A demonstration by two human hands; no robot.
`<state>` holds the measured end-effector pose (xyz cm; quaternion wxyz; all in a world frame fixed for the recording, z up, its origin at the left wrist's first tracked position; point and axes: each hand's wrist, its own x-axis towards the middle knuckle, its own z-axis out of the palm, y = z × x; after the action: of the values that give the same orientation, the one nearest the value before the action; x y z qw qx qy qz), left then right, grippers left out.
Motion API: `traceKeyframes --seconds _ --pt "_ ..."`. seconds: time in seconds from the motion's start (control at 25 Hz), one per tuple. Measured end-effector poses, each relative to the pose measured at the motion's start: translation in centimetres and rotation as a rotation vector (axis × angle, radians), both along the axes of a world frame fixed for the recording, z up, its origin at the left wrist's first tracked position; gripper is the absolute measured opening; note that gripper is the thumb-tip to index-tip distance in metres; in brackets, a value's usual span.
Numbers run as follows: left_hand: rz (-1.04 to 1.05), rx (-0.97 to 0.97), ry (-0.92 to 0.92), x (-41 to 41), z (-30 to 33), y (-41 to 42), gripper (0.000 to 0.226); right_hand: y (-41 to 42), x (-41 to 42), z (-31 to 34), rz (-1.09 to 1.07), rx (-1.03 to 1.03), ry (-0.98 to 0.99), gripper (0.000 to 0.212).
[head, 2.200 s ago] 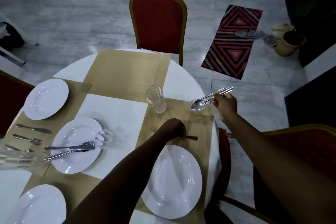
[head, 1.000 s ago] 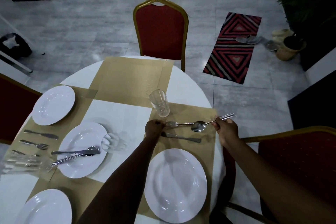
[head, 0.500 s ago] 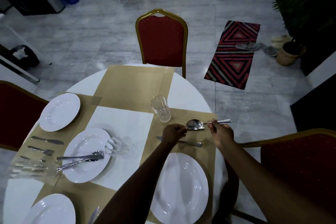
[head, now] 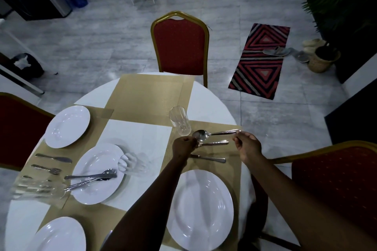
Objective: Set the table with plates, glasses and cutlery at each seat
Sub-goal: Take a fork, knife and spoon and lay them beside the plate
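The right hand (head: pixel 247 146) pinches the spoon (head: pixel 212 133) handle; the left hand (head: pixel 184 145) steadies the fork (head: pixel 214 143) (grip unclear). The 12 o'clock placemat (head: pixel 149 96) is bare.

Head camera looks steeply down, close over the round table (head: pixel 208 98) (one view only), floor beyond.

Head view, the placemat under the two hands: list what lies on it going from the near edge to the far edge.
Plate → knife → fork at the left hand → spoon held by the right hand → glass at the far corner.
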<state>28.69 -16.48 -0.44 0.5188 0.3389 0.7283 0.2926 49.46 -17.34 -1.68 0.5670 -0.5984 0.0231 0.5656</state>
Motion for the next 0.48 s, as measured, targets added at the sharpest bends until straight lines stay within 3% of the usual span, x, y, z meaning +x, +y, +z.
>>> traceKeyframes --seconds 0.28,0.4,0.48 --pt "0.061 -0.081 -0.011 0.7 -2.5 2.2 0.022 2.5 0.4 -2.9 0.204 -0.147 -0.310 0.011" --pt "0.032 -0.126 0.120 0.8 -4.0 3.3 0.018 3.4 0.0 -3.8 0.304 -0.160 -0.458 0.010" --pt "-0.012 -0.135 0.112 0.8 -4.2 3.8 0.011 3.7 -0.2 -4.2 0.385 -0.164 -0.567 0.010"
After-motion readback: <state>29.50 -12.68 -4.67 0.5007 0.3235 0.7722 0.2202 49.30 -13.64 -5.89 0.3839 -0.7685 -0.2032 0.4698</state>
